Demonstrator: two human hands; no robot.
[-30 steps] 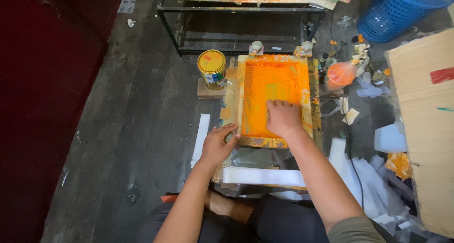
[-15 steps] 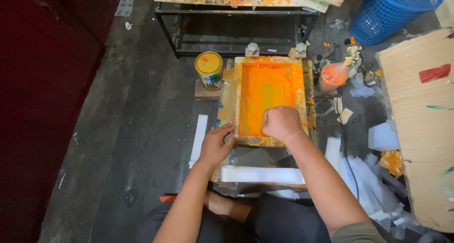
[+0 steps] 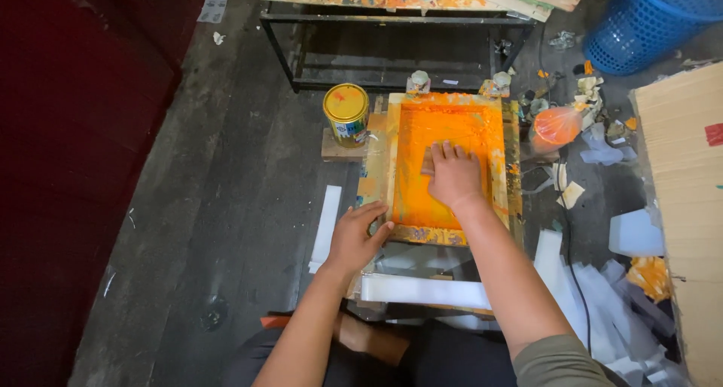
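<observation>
Floor of dark grey planks [image 3: 226, 206], bearing all items listed. Black metal-framed bench [image 3: 392, 48] at top, with a paint-smeared board on it. Blue perforated plastic basket [image 3: 648, 25], top right corner; contents not visible. Tan cardboard sheet [image 3: 678, 191] along the right edge.

Wooden-framed printing screen flooded with orange ink [image 3: 448, 131], centre, lying flat with a near rail crusted in yellow and orange. Right hand [image 3: 454, 178] rests on the mesh, palm down, fingers extended and together over a small block of which only an edge shows; whether the fingers grip it cannot be told. Left hand [image 3: 360, 238] lies at the near left corner of the frame, fingers loosely spread, thumb against the rail, pressing rather than grasping.

White paper strips [image 3: 422, 289], one just below the frame, one left of it, more heaped at right. Round yellow-lidded paint tin [image 3: 346, 114], closed, standing on a small wooden block just left of the frame. Clear plastic bag of orange ink [image 3: 557, 125], tied, lying just right of the frame among paper scraps.
</observation>
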